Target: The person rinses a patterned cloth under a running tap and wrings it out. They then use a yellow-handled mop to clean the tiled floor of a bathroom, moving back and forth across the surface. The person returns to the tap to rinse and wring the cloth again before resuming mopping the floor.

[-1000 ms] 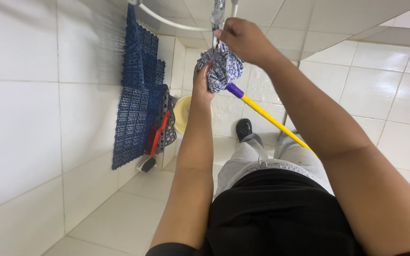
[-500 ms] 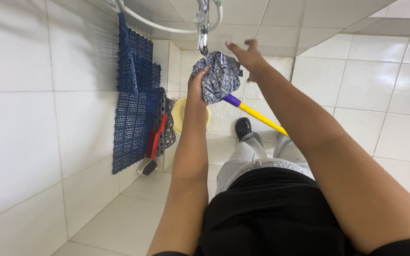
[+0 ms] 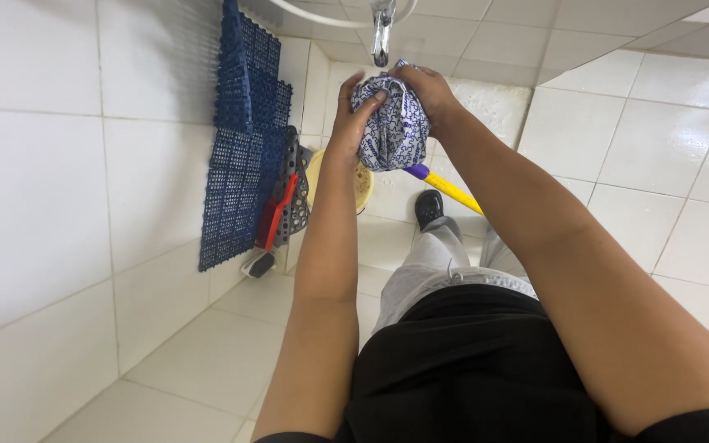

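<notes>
Both the left hand [image 3: 353, 115] and right hand [image 3: 424, 86] clench a bunched blue-and-white patterned cloth [image 3: 391, 123] under a metal tap [image 3: 381, 33]; runoff could slick the white tiled floor [image 3: 231, 361].

One head-worn camera looks steeply down, close over both forearms, apparently facing a tiled corner.
</notes>
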